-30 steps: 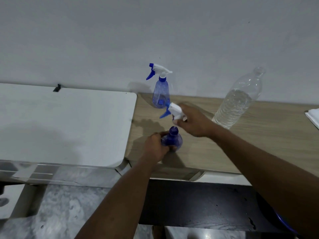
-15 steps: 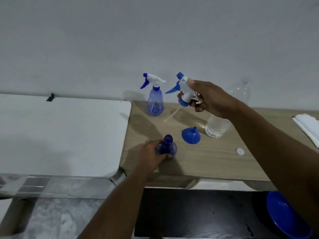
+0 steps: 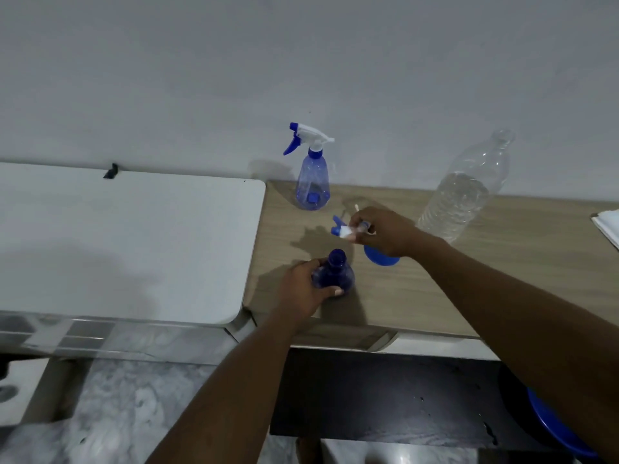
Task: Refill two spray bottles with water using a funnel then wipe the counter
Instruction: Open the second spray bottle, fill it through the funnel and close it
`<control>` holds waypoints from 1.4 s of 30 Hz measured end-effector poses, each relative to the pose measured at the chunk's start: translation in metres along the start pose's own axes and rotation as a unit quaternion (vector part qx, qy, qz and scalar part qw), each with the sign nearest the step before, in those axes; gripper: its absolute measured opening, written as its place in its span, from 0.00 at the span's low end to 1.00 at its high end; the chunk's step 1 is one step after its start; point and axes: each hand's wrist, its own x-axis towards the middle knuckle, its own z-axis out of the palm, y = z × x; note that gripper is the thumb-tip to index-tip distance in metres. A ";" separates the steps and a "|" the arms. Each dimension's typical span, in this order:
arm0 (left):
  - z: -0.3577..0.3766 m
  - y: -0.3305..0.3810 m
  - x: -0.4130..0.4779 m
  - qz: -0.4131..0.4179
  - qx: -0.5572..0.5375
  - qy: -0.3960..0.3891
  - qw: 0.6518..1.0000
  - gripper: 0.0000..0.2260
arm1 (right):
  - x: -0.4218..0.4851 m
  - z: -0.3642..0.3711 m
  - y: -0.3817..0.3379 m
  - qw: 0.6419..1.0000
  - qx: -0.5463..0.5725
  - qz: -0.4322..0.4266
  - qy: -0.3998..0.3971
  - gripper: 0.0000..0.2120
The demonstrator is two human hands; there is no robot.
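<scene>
My left hand (image 3: 301,289) grips a dark blue spray bottle (image 3: 335,274) standing near the front of the wooden counter (image 3: 469,276), its neck open with no head on it. My right hand (image 3: 385,231) holds the removed white and blue spray head (image 3: 345,229) low over the counter, its dip tube pointing back. A blue funnel (image 3: 382,258) lies under that hand, mostly hidden. A second spray bottle (image 3: 313,177), clear blue with its head on, stands at the back by the wall. A large clear water bottle (image 3: 465,195), uncapped and part full, stands to the right.
A white table top (image 3: 127,242) adjoins the counter on the left. A folded white cloth (image 3: 608,226) lies at the counter's far right edge. Below the counter, a blue basin (image 3: 556,426) sits at lower right above a dark surface.
My right hand lifted the spray head off the dark blue bottle, raised it high, then brought it down close to the counter over the funnel. My left hand kept hold of the bottle.
</scene>
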 end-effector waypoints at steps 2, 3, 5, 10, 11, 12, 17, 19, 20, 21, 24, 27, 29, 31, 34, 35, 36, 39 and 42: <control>0.000 -0.001 -0.002 0.004 0.010 -0.001 1.000 0.32 | 0.005 0.016 0.009 0.998 -0.063 0.017 -0.026 0.18; 0.000 -0.001 -0.003 0.005 0.017 -0.003 1.000 0.32 | 0.006 0.023 0.011 0.993 -0.113 0.022 -0.039 0.19; 0.000 0.000 -0.004 0.004 0.031 -0.009 0.999 0.32 | 0.008 0.035 0.014 0.979 -0.195 0.015 -0.053 0.19; 0.001 0.001 -0.005 0.008 0.046 -0.012 0.999 0.30 | 0.008 0.048 0.014 0.965 -0.256 0.022 -0.051 0.20; 0.002 0.000 -0.005 0.008 0.038 -0.014 0.999 0.29 | 0.007 0.048 0.015 0.969 -0.243 0.027 -0.047 0.21; 0.002 -0.001 -0.005 0.008 0.029 -0.016 0.999 0.29 | 0.004 0.047 0.016 0.975 -0.217 0.030 -0.029 0.21; 0.008 0.004 -0.003 0.002 0.010 -0.019 1.000 0.28 | -0.016 0.032 0.046 0.978 -0.124 0.050 0.161 0.20; 0.011 0.009 -0.003 0.011 0.002 -0.024 1.000 0.31 | -0.022 0.025 0.059 0.975 -0.185 0.078 0.100 0.28; 0.012 0.011 -0.003 0.017 -0.001 -0.027 0.999 0.32 | -0.023 0.024 0.064 0.972 -0.209 0.092 0.055 0.32; 0.014 0.013 -0.002 0.018 -0.005 -0.028 0.999 0.32 | -0.024 0.023 0.068 0.970 -0.219 0.104 0.020 0.35; 0.017 0.018 -0.001 0.017 -0.006 -0.039 0.999 0.32 | -0.021 0.026 0.074 0.974 -0.193 0.119 -0.025 0.34; 0.020 0.019 0.001 0.013 -0.006 -0.051 0.999 0.32 | -0.019 0.032 0.073 0.972 -0.185 0.140 -0.028 0.31; 0.023 0.020 0.001 0.014 -0.007 -0.052 0.999 0.31 | -0.019 0.037 0.075 0.968 -0.197 0.150 -0.035 0.32; 0.026 0.021 0.002 0.021 -0.006 -0.055 0.998 0.31 | -0.019 0.040 0.078 0.967 -0.191 0.162 -0.041 0.35; 0.028 0.024 0.002 0.026 -0.005 -0.060 0.998 0.31 | -0.020 0.034 0.080 0.972 -0.157 0.170 -0.029 0.37; 0.029 0.025 0.002 0.027 -0.006 -0.060 0.998 0.31 | -0.020 0.029 0.079 0.976 -0.128 0.174 -0.005 0.38; 0.029 0.025 0.003 0.030 -0.005 -0.062 0.998 0.31 | -0.021 0.022 0.077 0.980 -0.087 0.176 0.027 0.39; 0.030 0.027 0.004 0.028 -0.005 -0.069 0.997 0.31 | -0.023 -0.004 0.063 0.976 0.088 0.155 0.123 0.35; 0.031 0.031 0.006 0.014 -0.019 -0.083 0.996 0.32 | -0.033 -0.021 0.037 0.942 0.252 0.125 0.185 0.30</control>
